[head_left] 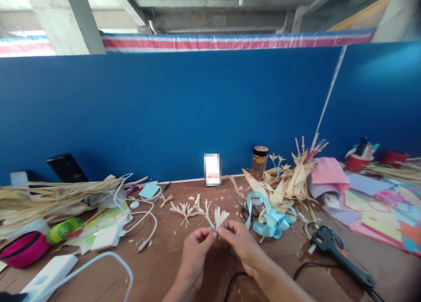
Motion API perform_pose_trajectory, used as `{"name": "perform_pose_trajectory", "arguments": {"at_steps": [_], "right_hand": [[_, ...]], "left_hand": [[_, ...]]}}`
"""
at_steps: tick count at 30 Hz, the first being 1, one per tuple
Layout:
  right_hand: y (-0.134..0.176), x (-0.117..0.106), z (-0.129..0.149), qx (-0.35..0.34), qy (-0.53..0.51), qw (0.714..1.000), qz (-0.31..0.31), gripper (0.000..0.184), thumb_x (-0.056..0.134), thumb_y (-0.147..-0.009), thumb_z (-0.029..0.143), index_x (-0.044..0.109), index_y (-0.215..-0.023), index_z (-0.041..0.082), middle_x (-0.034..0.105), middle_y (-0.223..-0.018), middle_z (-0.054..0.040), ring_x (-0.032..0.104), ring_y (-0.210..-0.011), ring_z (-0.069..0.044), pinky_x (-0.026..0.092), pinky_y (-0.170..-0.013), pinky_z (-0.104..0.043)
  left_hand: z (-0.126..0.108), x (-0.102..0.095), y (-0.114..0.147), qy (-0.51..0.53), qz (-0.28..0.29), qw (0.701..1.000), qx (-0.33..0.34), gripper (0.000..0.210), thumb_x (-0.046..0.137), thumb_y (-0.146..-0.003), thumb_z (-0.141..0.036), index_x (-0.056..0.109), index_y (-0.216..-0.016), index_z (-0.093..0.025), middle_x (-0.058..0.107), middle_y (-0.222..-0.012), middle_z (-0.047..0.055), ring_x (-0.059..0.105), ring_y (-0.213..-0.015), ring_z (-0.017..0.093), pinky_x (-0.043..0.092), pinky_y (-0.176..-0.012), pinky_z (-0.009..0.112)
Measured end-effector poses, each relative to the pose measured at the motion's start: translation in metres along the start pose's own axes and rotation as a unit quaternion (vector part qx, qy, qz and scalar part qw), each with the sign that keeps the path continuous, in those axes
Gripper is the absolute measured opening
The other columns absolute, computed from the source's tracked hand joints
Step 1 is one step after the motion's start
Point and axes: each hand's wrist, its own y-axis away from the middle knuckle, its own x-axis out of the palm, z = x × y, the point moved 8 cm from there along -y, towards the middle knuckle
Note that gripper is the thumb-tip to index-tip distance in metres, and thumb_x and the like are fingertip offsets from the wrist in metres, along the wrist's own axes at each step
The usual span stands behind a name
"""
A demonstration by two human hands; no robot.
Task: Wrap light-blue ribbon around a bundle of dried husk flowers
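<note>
Both hands meet low in the middle, just above the brown table. My left hand [199,251] is closed in a pinch at the lower end of a thin stem with light blue wrapping, which carries a pale dried-husk flower [207,210]. A fuller cream husk flower [221,216] stands upright from the fingertips of my right hand [241,245], also pinched closed. The two stems come together between the fingers, where their ends are hidden. Just beyond the hands, another fringed husk flower [184,210] lies on the table among small husk scraps.
Light blue ribbon [274,221] and scissors [245,212] lie right of the hands. A glue gun [342,258] with a black cord is farther right. Husks [297,179] and a jar [259,161] stand behind. White cables [154,223] and a power strip [49,278] occupy the left.
</note>
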Motion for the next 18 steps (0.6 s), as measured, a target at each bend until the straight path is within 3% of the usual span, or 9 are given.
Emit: {"name": "perform_pose_trajectory", "arguments": {"at_steps": [10,18], "right_hand": [[0.003,-0.010,0.001,-0.052,0.134,0.985,-0.094,0.013,0.059,-0.067,0.027,0.060,-0.062,0.014,0.055,-0.056,0.0003,0.045,-0.056,-0.013,0.035,-0.054,-0.023],[0.012,-0.001,0.010,-0.099,0.195,0.971,-0.094,0.020,0.053,-0.073,0.030,0.064,-0.076,0.013,0.066,-0.072,-0.0055,0.057,-0.070,-0.020,0.042,-0.066,-0.026]], "left_hand": [[-0.007,0.003,0.003,-0.061,-0.015,0.998,0.023,0.018,0.070,-0.060,-0.026,0.065,-0.067,-0.010,0.064,-0.059,0.003,0.052,-0.053,0.010,0.039,-0.052,0.019],[-0.005,-0.003,0.002,-0.067,-0.033,0.997,0.031,0.020,0.068,-0.061,-0.029,0.065,-0.070,-0.011,0.064,-0.059,0.002,0.055,-0.053,0.012,0.041,-0.052,0.020]]}}
